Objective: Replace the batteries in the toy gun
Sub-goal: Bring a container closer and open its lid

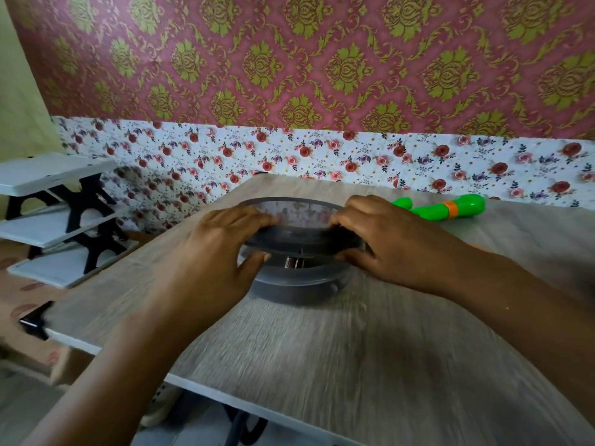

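So right now both hands are on the lid of a round grey container sitting mid-table. The left hand has its fingers curled over the lid's near-left edge with the thumb tucked under the rim, and the right hand is doing the same on the right side, fingers clamped over the top. The lid is tilted, with its near edge lifted clear of the base, and something metallic shows through the gap, maybe the batteries, but it's too blurry to call.

The toy gun, green with an orange band, is lying on the table behind the right hand, just beside the container and not being touched.

My take on doing this bit well: keep the lift even on both sides so the base doesn't skid or tip, since nothing's pinning it down. If it sticks, I'd hold the base with one hand and peel with the other. Then park the lid well away from the gun so there's room to work.
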`<move>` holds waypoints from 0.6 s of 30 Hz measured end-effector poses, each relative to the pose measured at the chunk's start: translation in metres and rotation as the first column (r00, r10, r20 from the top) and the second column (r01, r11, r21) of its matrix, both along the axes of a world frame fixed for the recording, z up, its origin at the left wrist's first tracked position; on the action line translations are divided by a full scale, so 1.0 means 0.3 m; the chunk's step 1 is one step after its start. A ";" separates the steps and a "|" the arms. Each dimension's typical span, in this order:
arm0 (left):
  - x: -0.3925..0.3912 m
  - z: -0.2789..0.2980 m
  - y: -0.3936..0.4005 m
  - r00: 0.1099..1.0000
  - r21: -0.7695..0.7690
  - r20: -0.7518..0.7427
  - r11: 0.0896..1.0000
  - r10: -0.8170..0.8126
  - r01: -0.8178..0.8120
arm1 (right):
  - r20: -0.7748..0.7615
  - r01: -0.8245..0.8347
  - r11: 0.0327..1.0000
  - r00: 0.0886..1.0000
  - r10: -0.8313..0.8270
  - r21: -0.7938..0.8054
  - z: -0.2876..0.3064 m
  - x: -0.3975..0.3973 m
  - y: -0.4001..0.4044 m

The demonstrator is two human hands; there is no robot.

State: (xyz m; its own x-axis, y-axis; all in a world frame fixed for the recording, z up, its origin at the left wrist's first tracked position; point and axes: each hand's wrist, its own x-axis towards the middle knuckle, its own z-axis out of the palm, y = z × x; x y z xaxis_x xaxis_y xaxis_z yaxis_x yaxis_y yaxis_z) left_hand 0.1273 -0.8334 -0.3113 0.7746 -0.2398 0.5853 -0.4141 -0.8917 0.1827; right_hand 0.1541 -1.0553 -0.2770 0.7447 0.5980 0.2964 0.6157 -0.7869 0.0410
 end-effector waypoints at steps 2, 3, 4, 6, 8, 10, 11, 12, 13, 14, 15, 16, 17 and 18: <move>-0.008 -0.001 0.001 1.000 0.022 0.010 1.000 0.006 -0.006 | 0.017 -0.012 1.000 1.000 0.012 0.000 -0.005 -0.001 -0.004; -0.013 0.000 0.005 1.000 0.032 0.005 0.999 0.008 -0.008 | 0.023 -0.022 1.000 0.999 0.022 0.001 -0.008 -0.003 -0.005; -0.016 0.000 0.011 1.000 0.041 -0.002 0.999 0.004 -0.004 | 0.025 -0.033 0.999 0.999 0.033 0.005 -0.012 -0.006 -0.007; -0.019 0.000 0.028 0.999 0.062 -0.027 0.998 -0.016 0.018 | 0.022 -0.055 0.998 0.998 0.055 0.015 -0.021 -0.012 -0.008; -0.016 0.000 0.048 0.999 0.087 -0.038 0.995 -0.036 0.040 | 0.033 -0.064 0.998 0.997 0.064 0.003 -0.032 -0.007 -0.008; -0.012 0.000 0.066 0.999 0.109 -0.036 0.993 -0.041 0.044 | 0.007 -0.055 0.998 0.998 0.055 -0.009 -0.038 0.002 -0.005; -0.010 -0.001 0.072 0.998 0.121 -0.038 0.992 -0.040 0.044 | -0.030 -0.048 0.999 0.998 0.048 -0.005 -0.038 0.006 -0.003; -0.010 -0.002 0.077 0.998 0.128 -0.047 0.991 -0.043 0.048 | -0.075 -0.038 0.999 0.996 0.038 0.003 -0.037 0.012 0.000; -0.009 -0.002 0.078 0.997 0.126 -0.059 0.990 -0.054 0.061 | -0.119 -0.025 1.000 0.993 0.027 0.012 -0.036 0.017 0.000; -0.007 -0.003 0.079 0.995 0.117 -0.075 0.990 -0.072 0.080 | -0.155 -0.013 1.000 0.988 0.016 0.019 -0.036 0.022 0.000; -0.003 -0.003 0.081 0.992 0.111 -0.092 0.989 -0.090 0.100 | -0.181 -0.005 1.000 0.983 0.008 0.018 -0.039 0.028 0.000; 0.003 -0.004 0.082 0.988 0.113 -0.111 0.987 -0.104 0.116 | -0.195 0.001 1.000 0.981 -0.001 0.004 -0.043 0.032 0.000; 0.008 -0.007 0.083 0.986 0.125 -0.126 0.984 -0.112 0.127 | -0.195 0.004 1.000 0.981 -0.007 -0.017 -0.050 0.036 0.001; 0.014 -0.014 0.083 0.984 0.143 -0.135 0.981 -0.114 0.133 | -0.185 0.004 0.999 0.983 -0.011 -0.036 -0.059 0.039 0.002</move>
